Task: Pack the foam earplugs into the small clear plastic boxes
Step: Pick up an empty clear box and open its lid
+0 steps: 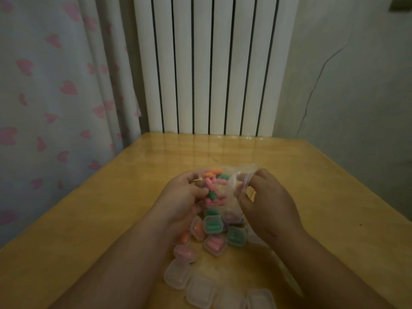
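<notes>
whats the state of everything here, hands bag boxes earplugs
left hand: grips the plastic bag at its side
right hand: pinches the bag's other edge
plastic bag: held by both hands, part full; mouth unclear
loose earplugs: pink, green, orange, inside the bag
filled boxes: hold earplugs, on the table
empty boxes: no earplugs inside, nearest the person

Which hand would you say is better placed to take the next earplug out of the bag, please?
Probably the left hand: it grips the clear bag right where the earplugs bunch, so its fingers are nearest them, while the right hand pinches the bag's empty edge, steadying it.
</notes>
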`<state>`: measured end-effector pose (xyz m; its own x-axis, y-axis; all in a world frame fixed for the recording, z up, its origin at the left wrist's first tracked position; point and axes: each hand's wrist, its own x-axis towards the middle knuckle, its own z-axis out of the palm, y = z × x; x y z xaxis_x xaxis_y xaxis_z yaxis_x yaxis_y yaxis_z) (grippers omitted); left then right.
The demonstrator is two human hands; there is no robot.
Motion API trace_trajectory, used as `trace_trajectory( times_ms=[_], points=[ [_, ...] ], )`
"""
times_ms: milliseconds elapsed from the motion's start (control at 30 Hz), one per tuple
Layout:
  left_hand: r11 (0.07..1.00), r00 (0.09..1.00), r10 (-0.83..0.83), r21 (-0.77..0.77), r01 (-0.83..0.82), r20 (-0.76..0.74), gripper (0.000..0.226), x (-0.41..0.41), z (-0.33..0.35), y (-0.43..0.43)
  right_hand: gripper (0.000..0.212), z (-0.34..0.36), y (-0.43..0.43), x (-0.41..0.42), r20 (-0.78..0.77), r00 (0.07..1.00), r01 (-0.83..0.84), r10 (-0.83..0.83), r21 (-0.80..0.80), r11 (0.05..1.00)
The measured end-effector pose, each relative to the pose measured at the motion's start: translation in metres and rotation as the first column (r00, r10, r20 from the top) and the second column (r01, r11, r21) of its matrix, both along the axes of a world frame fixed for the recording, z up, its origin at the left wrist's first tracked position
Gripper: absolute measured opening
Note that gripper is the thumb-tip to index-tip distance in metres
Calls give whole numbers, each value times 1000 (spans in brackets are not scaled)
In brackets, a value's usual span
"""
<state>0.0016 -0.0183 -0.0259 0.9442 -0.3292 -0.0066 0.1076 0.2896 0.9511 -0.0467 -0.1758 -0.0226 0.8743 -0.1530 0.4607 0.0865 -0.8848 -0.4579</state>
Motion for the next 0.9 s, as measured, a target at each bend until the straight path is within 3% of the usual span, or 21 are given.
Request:
trace_trajectory(
  times_ms=[133,300,367,600,900],
  points=[
    [999,999,-30,-30,29,-32,44,0,-1,-1,16,-1,0,0,-38,999,14,-14,10,1000],
    [999,998,45,-2,-46,-42,38,1,-2,-2,6,6,0,-6,70,997,-18,12,85,996],
    [997,996,76,10,-75,-48,41,3,-2,-1,12,7,2,-7,75,996,-56,51,64,996],
    [992,992,35,-119,-49,-118,46,2,0,-3,21,6,3,-4,-82,995,-66,63,-36,997],
    [989,988,85,-110,-99,-125,42,-1,1,-6,18,10,4,-6,-147,979,-156,144,-72,985]
  ],
)
